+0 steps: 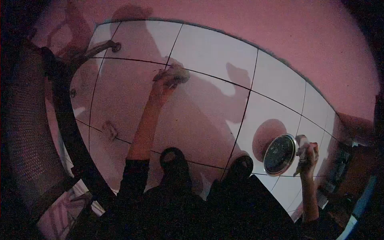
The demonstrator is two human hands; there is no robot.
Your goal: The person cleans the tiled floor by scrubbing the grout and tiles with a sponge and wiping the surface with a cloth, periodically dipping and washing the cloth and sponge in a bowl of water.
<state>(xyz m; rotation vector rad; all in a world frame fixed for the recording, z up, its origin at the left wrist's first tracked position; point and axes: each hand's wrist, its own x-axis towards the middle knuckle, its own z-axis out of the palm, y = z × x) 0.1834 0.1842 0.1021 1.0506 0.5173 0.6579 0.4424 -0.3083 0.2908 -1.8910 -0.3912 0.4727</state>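
Note:
My left hand (163, 83) reaches forward over the tiled floor, its fingers closed around a crumpled pale cloth (180, 73). The picture is too dark to show the cloth's weave. Off to the right, my right hand (308, 156) grips a round pot lid (280, 155) at the middle of one side. The lid is tilted on edge, with a shiny metal rim and a dark face with light specks. Something pale, perhaps another cloth, shows at the fingers of my right hand. The lid's knob is mostly hidden by that hand.
White floor tiles (216, 56) with dark joints meet a pink wall (280, 24). My shoes (174, 157) are below, between my hands. A mesh-backed chair (30, 120) with a dark frame stands at left. Dark furniture (358, 170) is at right. Shadows fall across the tiles.

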